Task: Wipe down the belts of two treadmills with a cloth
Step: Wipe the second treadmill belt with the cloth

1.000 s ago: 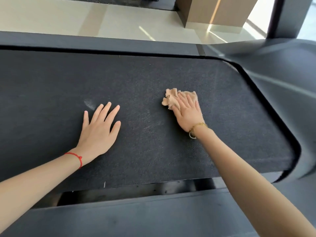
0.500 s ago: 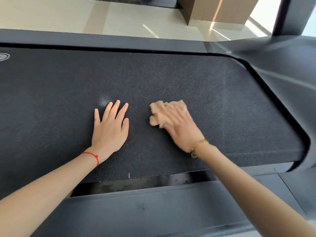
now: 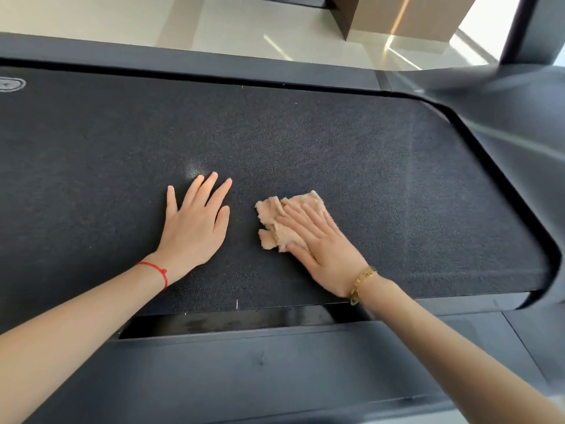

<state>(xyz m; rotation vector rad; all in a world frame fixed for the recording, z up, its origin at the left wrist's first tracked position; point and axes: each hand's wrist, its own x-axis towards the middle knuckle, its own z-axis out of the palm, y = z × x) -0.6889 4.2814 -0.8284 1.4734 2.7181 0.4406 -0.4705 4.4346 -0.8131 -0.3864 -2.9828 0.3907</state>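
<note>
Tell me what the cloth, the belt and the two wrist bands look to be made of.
Cloth: tan terry, fuzzy and crumpled. Belt: black rubber-like sheet, pebbled, matte. Left wrist band: thin red string, seemingly knotted. Right wrist bracelet: gold-coloured metal links, shiny; actual metal unclear.

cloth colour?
Light tan or beige cloth, under the right hand; shows in the head view.

The dark, grainy treadmill belt (image 3: 336,148) fills the middle of the frame. My left grip (image 3: 195,228) lies flat on it at centre; just right of it, my right grip (image 3: 324,249) presses the crumpled tan cloth (image 3: 275,221) down.
</note>
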